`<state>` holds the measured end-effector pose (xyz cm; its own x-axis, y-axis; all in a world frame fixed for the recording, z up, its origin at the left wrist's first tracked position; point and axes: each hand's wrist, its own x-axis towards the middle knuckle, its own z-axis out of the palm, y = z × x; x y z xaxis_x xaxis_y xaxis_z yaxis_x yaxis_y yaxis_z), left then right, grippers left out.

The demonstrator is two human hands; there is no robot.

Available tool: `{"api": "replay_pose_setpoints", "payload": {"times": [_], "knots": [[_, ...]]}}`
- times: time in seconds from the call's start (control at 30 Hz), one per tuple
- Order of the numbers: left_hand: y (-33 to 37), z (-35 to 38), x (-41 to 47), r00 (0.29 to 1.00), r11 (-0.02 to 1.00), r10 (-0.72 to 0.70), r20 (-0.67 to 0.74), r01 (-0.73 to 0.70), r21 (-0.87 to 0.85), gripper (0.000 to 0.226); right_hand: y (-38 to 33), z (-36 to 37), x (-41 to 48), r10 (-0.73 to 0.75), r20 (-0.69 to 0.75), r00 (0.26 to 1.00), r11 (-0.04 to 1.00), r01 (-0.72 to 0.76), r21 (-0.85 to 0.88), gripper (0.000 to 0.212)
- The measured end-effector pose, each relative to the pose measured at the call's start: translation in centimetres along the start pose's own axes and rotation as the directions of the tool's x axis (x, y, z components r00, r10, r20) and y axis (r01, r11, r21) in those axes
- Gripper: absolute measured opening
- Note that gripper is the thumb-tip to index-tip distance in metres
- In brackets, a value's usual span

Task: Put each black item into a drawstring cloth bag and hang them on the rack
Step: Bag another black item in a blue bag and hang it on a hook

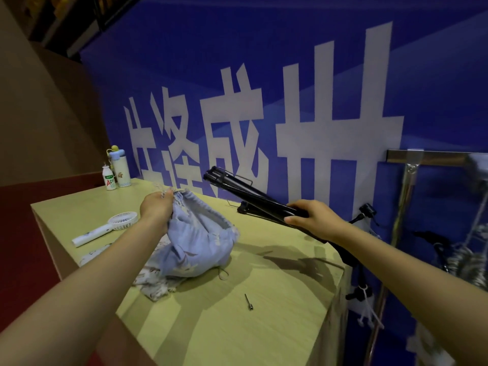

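The blue banner (290, 101) with large white characters filled the upper and right parts of the frame, and the pale counter (264, 326) took up the lower centre. A metal rack (406, 180) was seen at the right edge, with what looked like bagged items and dark gear already hung from it, though blur left this unclear.

The step in hand was judged to be the bagging of one black item. A folded black stand (253, 196), long and rod-like, was grasped near its middle by the right hand (314, 217) and held tilted above the counter, right of centre. The light blue drawstring bag (200, 241) stood at centre, its mouth pulled open at the rim by the clenched left hand (155, 207). Nothing could be seen inside the bag. A second patterned cloth (155, 281) lay under it.

The next move was judged to call for one end of the stand being aimed into the open mouth.

A white handheld fan (105, 228), two small bottles (117, 173) at the upper left, and a small metal pin (248, 302) at lower centre were left on the counter.
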<state>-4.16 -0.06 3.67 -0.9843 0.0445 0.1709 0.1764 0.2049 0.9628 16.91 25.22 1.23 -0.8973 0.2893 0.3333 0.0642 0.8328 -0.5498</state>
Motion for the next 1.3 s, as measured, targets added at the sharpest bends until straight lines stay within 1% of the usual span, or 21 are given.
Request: {"api": "replay_pose_setpoints", "payload": {"times": [0.13, 0.2, 0.27, 0.33, 0.4, 0.5, 0.6, 0.7, 0.77, 0.83, 0.93, 1.07, 1.17, 1.2, 1.27, 1.3], "knots": [[0.9, -0.4, -1.1, 0.999, 0.999, 0.037, 0.002, -0.037, 0.03, 0.041, -1.0, -1.2, -1.6, -0.069, 0.035, 0.997, 0.997, 0.068, 0.032, 0.043], [1.5, -0.4, -1.6, 0.997, 0.996, 0.073, 0.012, -0.073, 0.058, 0.038, -1.4, -1.6, -2.3, -0.099, 0.064, 0.993, 0.995, 0.098, 0.007, 0.042], [2.0, -0.5, -2.2, 0.993, 0.988, 0.118, 0.017, -0.119, 0.098, 0.037, -1.8, -1.8, -2.8, -0.126, 0.106, 0.986, 0.988, 0.134, -0.076, 0.041], [2.7, -0.5, -2.9, 0.98, 0.968, 0.199, 0.022, -0.2, 0.152, 0.04, -2.0, -1.9, -3.1, -0.148, 0.137, 0.979, 0.955, 0.178, -0.236, 0.043], [3.3, -0.3, -4.1, 0.953, 0.924, 0.299, 0.054, -0.304, 0.231, 0.042, -2.2, -1.7, -3.2, -0.167, 0.144, 0.975, 0.899, 0.211, -0.384, 0.045], [3.9, 0.6, -6.3, 0.896, 0.823, 0.409, 0.171, -0.443, 0.354, 0.046, -3.0, -1.1, -3.0, -0.232, 0.109, 0.967, 0.82, 0.255, -0.513, 0.043], [3.9, 1.7, -7.8, 0.848, 0.738, 0.451, 0.278, -0.529, 0.418, 0.044, -3.8, -0.7, -2.4, -0.307, 0.047, 0.95, 0.767, 0.276, -0.579, 0.035], [3.9, 1.4, -7.8, 0.831, 0.696, 0.473, 0.292, -0.555, 0.456, 0.047, -3.8, -1.2, -1.8, -0.345, -0.019, 0.938, 0.738, 0.259, -0.623, 0.028], [4.0, 1.0, -7.6, 0.823, 0.69, 0.491, 0.285, -0.567, 0.45, 0.05, -3.7, -1.8, -1.6, -0.337, -0.041, 0.941, 0.73, 0.233, -0.642, 0.028], [4.0, 0.8, -7.6, 0.815, 0.704, 0.501, 0.29, -0.579, 0.411, 0.049, -4.0, -1.8, -1.5, -0.343, -0.035, 0.939, 0.704, 0.232, -0.671, 0.028], [4.0, 1.7, -8.2, 0.781, 0.741, 0.525, 0.338, -0.615, 0.27, 0.047, -5.3, -0.9, -1.2, -0.371, -0.011, 0.928, 0.652, 0.252, -0.715, 0.027], [4.1, 3.7, -10.0, 0.725, 0.751, 0.563, 0.397, -0.649, 0.121, 0.047, -7.5, 1.2, -0.3, -0.421, 0.024, 0.907, 0.564, 0.283, -0.776, 0.023], [3.9, 3.9, -10.1, 0.695, 0.728, 0.589, 0.414, -0.678, 0.102, 0.039, -8.7, 2.1, 0.1, -0.472, 0.02, 0.881, 0.531, 0.303, -0.792, 0.017], [3.6, 3.6, -9.6, 0.681, 0.718, 0.58, 0.447, -0.686, 0.114, 0.032, -8.9, 2.1, 0.3, -0.49, 0.004, 0.872, 0.534, 0.303, -0.789, 0.016], [2.8, 2.9, -8.4, 0.64, 0.682, 0.517, 0.568, -0.709, 0.178, 0.013, -9.3, 1.9, 0.6, -0.532, -0.023, 0.846, 0.539, 0.318, -0.78, 0.016], [2.5, 2.6, -8.1, 0.62, 0.663, 0.479, 0.622, -0.72, 0.207, 0.014, -9.6, 1.9, 0.8, -0.564, -0.022, 0.826, 0.517, 0.332, -0.789, 0.017]]}}
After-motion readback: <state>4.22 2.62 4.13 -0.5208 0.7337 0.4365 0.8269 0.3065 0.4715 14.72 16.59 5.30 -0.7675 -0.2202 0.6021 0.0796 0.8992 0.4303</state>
